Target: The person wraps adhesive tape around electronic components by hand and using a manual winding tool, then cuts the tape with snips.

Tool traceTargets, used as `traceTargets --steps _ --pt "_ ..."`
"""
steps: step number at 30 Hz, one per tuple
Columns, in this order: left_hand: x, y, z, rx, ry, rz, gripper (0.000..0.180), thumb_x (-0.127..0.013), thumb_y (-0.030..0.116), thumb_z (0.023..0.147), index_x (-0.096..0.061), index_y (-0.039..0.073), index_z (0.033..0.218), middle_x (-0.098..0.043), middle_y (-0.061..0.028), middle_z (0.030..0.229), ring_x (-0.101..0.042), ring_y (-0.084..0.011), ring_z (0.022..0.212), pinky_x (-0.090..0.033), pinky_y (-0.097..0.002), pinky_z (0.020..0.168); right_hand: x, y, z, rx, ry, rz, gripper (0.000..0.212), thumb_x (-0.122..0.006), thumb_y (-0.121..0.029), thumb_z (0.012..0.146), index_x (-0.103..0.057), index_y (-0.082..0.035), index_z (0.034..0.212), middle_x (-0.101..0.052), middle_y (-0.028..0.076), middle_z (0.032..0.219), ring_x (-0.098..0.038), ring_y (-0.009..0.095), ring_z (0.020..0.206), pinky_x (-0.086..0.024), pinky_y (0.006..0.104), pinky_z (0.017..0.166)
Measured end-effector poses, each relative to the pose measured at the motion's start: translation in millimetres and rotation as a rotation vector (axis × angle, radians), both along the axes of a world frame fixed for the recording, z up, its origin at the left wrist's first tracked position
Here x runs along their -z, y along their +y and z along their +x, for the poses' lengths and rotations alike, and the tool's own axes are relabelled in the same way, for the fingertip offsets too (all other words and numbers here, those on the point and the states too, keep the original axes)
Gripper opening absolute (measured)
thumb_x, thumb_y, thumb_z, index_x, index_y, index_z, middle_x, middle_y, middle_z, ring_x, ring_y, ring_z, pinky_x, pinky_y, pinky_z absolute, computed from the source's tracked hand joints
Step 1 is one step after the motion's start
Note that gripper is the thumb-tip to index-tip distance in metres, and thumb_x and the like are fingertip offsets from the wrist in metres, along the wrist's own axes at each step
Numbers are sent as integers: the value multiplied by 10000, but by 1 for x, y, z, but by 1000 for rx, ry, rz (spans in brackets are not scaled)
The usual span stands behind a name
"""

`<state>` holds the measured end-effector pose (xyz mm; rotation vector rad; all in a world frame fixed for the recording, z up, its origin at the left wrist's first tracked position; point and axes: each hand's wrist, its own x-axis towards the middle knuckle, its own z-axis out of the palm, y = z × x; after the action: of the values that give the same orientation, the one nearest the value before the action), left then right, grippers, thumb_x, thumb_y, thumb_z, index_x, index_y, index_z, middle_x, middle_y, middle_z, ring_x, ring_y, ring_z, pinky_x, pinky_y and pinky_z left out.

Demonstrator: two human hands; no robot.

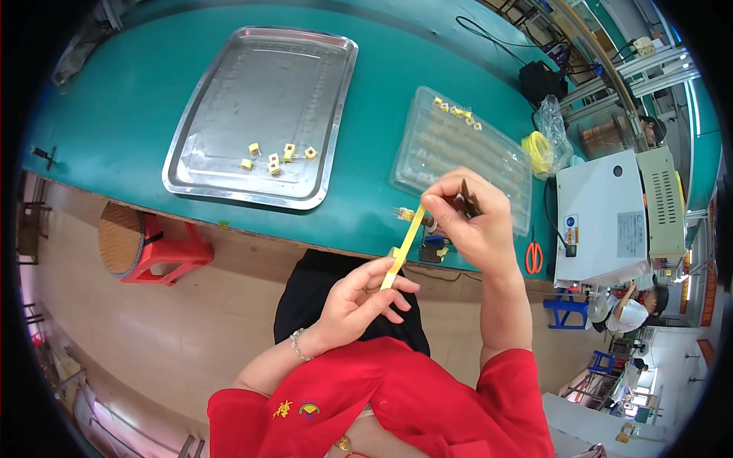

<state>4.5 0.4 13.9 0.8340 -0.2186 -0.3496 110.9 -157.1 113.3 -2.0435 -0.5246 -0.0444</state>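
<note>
Yellow strip over near edge of green table; left hand pinches its near end, my right hand the far. Looks light, bendy; best gripped at ends.

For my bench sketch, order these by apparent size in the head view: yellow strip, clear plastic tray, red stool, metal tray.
1. Metal tray
2. Clear plastic tray
3. Red stool
4. Yellow strip

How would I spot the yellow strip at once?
Start at the green table and come to its near edge. There the yellow strip slants between the left hand and the right hand, long and flat, unlike the small yellow blocks in the metal tray.
</note>
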Motion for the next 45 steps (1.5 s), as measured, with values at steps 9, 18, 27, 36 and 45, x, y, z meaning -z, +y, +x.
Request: traceTargets --steps 9,18,27,36,45 --pt "11 3 1 54 -29 -20 411 -406 28 926 -301 -5 1321 -569 -228 1089 -610 -197 854 -550 -305 696 14 -3 11 -8 240 -33 86 -628 -50 807 -603 22 768 -547 -17 628 -439 11 550 -330 172 477" --pt "15 1 1 49 -22 -19 410 -407 31 927 -298 -8 1321 -573 -231 1080 -611 -189 840 -549 -302 693 11 -2 12 -8 249 -97 83 -622 -44 808 -604 28 772 -539 -11 634 -442 18 553 -333 178 479" --pt "18 0 0 14 1 -7 399 -400 39 932 -309 -18 1316 -589 -225 1047 -614 -184 820 -551 -292 680 11 -1 15 -1 251 -150 86 -639 -57 797 -612 22 778 -534 -8 629 -443 22 553 -340 186 484" --pt "26 -2 2 21 30 -7 387 -399 33 936 -315 -19 1310 -599 -181 1046 -605 -152 834 -539 -264 698 -1 -1 46 -190 599 -217 163 -706 -146 760 -657 9 741 -578 3 595 -486 44 551 -369 215 487" --pt "29 -8 1 -6 34 -18 372 -402 49 940 -328 -11 1300 -603 -201 1025 -608 -163 812 -538 -265 686 15 -6 60 -82 1104 -58 141 -742 -102 656 -656 5 688 -590 29 592 -493 76 541 -344 220 488"
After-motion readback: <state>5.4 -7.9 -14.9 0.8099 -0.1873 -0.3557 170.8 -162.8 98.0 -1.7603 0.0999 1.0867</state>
